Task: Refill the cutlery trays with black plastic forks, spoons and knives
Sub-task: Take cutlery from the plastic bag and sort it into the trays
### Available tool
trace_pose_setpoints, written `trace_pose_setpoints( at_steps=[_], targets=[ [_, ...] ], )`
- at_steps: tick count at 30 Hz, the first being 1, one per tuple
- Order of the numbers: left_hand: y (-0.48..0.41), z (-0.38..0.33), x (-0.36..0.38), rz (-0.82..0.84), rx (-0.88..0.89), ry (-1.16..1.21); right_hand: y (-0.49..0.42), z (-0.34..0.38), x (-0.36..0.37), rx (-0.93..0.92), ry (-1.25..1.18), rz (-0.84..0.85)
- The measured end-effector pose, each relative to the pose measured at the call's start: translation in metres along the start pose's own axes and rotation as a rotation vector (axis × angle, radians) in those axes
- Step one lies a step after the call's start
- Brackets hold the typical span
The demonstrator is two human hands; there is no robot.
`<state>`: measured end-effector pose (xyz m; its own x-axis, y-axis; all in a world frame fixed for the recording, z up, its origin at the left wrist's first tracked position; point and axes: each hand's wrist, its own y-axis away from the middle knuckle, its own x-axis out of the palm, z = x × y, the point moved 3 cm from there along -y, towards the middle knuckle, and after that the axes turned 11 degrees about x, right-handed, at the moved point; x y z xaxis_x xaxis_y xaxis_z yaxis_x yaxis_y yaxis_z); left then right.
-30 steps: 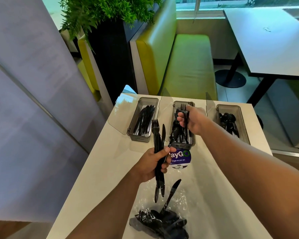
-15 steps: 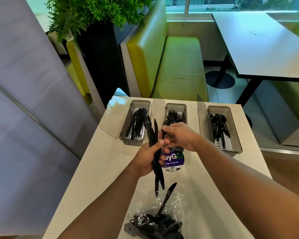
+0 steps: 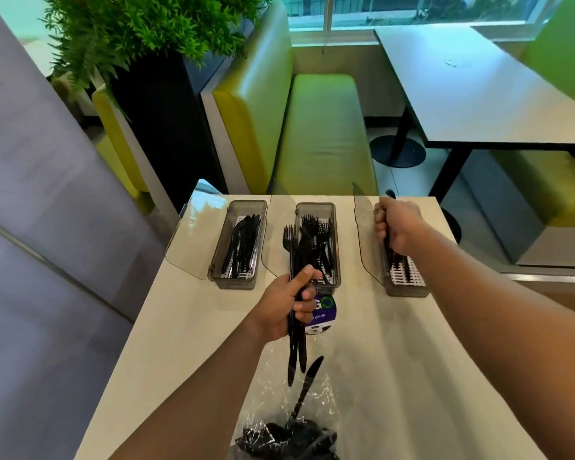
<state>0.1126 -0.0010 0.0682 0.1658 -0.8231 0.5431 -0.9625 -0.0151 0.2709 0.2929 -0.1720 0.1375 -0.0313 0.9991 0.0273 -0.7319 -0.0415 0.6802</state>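
Cutlery trays (image 3: 337,247): three, lids open, far edge of worktop (image 3: 186,327). Clear bag (image 3: 289,436) of black cutlery, near edge. Forks and knives (image 3: 295,257): bundle gripped mid-handle by left hand (image 3: 284,308); judged light, stiff, slick, best taken by handles. Right hand (image 3: 397,227) clasps one dark piece (image 3: 390,194) over right tray (image 3: 409,290).

Green booth seat (image 3: 322,127), dining table (image 3: 472,91), planter (image 3: 140,31), bright window (image 3: 412,8).

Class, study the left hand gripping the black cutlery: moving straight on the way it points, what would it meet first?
Probably the middle tray holding forks; the left hand aims its cutlery bundle at it. Height is unclear, so it might pass over the rim.
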Motion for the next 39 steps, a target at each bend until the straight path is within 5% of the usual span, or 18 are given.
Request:
trace_pose_setpoints(
  at_steps=[7, 15, 20, 28, 39],
  targets=[
    [-0.008, 0.003, 0.000, 0.009, -0.002, 0.024, -0.029, -0.021, -0.043, -0.062, 0.367, -0.269],
    [-0.008, -0.002, 0.002, 0.005, 0.051, -0.087, 0.009, -0.031, 0.020, -0.325, 0.520, 0.125],
    [-0.004, -0.010, 0.002, 0.004, 0.080, -0.108, 0.034, -0.030, 0.053, -0.597, 0.559, -0.008],
    [0.002, -0.014, 0.002, -0.023, 0.087, -0.106, 0.040, -0.068, 0.078, -0.075, 0.683, 0.501],
    [0.010, -0.012, 0.001, -0.092, 0.060, -0.167, 0.042, -0.077, 0.079, -0.025, 0.459, 0.370]
  ],
)
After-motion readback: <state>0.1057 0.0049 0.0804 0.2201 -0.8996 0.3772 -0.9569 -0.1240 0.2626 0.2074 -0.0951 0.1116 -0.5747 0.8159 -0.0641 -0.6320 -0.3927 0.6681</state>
